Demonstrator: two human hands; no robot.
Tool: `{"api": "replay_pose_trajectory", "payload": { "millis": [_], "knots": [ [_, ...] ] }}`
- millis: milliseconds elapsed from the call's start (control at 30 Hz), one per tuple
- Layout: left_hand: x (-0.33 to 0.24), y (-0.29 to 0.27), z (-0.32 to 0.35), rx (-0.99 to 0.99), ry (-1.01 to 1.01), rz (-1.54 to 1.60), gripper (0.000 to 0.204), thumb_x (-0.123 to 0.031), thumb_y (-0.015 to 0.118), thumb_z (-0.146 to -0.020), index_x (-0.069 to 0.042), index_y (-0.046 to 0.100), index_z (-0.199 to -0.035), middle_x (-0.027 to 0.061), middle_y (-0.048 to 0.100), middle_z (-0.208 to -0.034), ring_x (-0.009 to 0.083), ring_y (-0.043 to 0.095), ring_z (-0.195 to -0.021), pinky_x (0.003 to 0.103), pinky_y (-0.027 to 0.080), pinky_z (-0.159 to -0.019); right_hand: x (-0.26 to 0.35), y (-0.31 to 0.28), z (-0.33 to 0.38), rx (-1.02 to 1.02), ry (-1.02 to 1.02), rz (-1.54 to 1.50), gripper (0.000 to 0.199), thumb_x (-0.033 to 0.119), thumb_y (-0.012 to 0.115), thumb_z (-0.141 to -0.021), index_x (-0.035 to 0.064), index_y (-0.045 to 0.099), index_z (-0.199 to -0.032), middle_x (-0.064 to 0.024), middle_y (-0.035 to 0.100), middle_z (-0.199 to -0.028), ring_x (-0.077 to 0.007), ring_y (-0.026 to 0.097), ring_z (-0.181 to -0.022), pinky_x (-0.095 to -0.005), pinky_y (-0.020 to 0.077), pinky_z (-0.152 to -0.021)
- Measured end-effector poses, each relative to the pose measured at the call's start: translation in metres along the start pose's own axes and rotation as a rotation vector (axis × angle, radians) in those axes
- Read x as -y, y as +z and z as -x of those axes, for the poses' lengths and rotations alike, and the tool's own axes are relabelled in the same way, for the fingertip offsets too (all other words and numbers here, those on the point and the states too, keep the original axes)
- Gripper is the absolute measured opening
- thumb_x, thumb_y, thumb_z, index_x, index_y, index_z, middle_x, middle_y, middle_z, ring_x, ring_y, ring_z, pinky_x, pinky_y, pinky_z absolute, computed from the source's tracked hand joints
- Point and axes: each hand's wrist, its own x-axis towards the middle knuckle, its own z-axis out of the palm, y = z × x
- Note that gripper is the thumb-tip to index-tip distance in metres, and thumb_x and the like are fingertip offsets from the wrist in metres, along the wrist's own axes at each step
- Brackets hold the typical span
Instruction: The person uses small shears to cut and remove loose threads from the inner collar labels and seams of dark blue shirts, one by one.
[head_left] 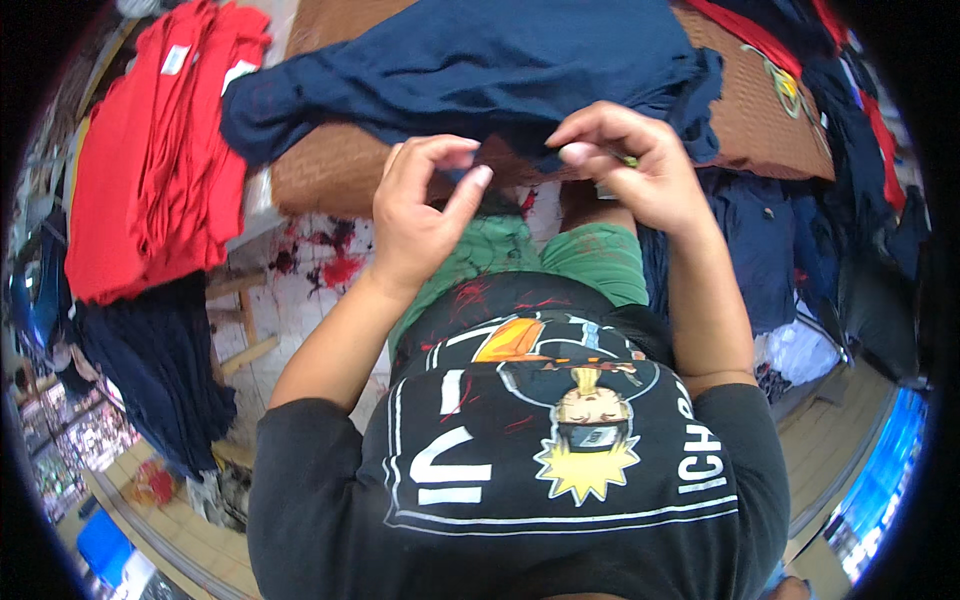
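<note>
A dark navy garment (500, 70) lies spread over a brown quilted work surface (330, 175) in front of me. My left hand (425, 205) hovers at the garment's near edge. Its thumb and index finger curve toward each other with a gap between them, and I see nothing in it. To the right, my right hand (640, 170) is raised by the same edge with its fingers curled. A small yellow-green thing (629, 161) shows among those fingers; most of it is hidden, so its kind cannot be made out.
Red garments (165, 150) with white tags are piled at the left, above hanging dark cloth (160, 370). A pale yellow-green looped cord (785, 90) lies at the far right of the work surface. More navy cloth (745, 250) hangs at the right. Red and dark scraps (335, 265) litter the tiled floor.
</note>
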Motion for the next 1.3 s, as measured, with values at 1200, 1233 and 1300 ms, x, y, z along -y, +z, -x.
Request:
{"api": "replay_pose_trajectory", "payload": {
  "millis": [1200, 1233, 1300],
  "knots": [
    [-0.207, -0.153, -0.108, 1.572, 1.039, 0.631, 0.022, -0.023, 0.047, -0.088, -0.007, 0.059, -0.098, 0.0058, 0.058, -0.098, 0.0206, 0.056, -0.092, 0.035, 0.043, -0.083, 0.134, -0.106, 0.034, 1.16, -0.783, -0.11, 0.018, 0.016, 0.052, -0.089, 0.0036, 0.063, -0.096, -0.0053, 0.062, -0.089, -0.0102, 0.059, -0.064, -0.0219, 0.0419, -0.047],
    [-0.202, -0.147, -0.115, 1.583, 1.126, 0.659, 0.02, -0.022, 0.046, -0.088, -0.008, 0.058, -0.096, 0.0053, 0.057, -0.097, 0.0204, 0.056, -0.091, 0.034, 0.043, -0.082, 0.141, -0.105, 0.045, 0.949, -0.603, -0.041, 0.016, 0.015, 0.057, -0.086, 0.0034, 0.064, -0.093, -0.0066, 0.064, -0.087, -0.0127, 0.061, -0.066, -0.0244, 0.0441, -0.048],
    [-0.17, -0.117, -0.103, 1.579, 1.127, 0.671, 0.017, -0.018, 0.044, -0.088, -0.009, 0.057, -0.093, 0.0044, 0.056, -0.094, 0.0199, 0.056, -0.089, 0.033, 0.043, -0.08, 0.115, -0.103, 0.043, 0.537, -0.24, 0.057, 0.012, 0.012, 0.067, -0.079, 0.0031, 0.068, -0.087, -0.0092, 0.068, -0.083, -0.0178, 0.065, -0.069, -0.0292, 0.0486, -0.052]
  ]
}}
